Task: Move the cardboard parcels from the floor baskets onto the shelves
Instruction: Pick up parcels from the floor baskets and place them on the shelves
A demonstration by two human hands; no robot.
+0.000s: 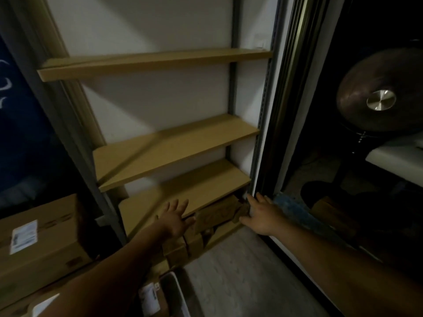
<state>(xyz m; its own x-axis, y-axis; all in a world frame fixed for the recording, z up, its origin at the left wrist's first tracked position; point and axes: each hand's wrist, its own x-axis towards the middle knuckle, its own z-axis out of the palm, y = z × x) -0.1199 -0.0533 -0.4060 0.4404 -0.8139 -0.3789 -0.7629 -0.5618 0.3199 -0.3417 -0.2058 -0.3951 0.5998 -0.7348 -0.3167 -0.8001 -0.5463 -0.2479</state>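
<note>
Hands open and holding nothing, left hand (176,219) and right hand (263,216) flanked the parcel (217,213) lying crosswise between them.

1. Tan wooden shelves sit one above another on grey uprights against a white wall: a top shelf (155,61), a middle shelf (176,149) and a third shelf (187,191).
2. The lowest shelf (225,235), just above the floor, carries cardboard parcels (217,213) packed side by side under the third shelf.
3. The floor (240,271) is pale wood-grain planking.
4. A grey basket (177,291) stands on the floor near the shelving, with a labelled parcel (151,298) in it.
5. A large labelled cardboard box (41,236) stands left of the shelves; its base is hidden.
</note>
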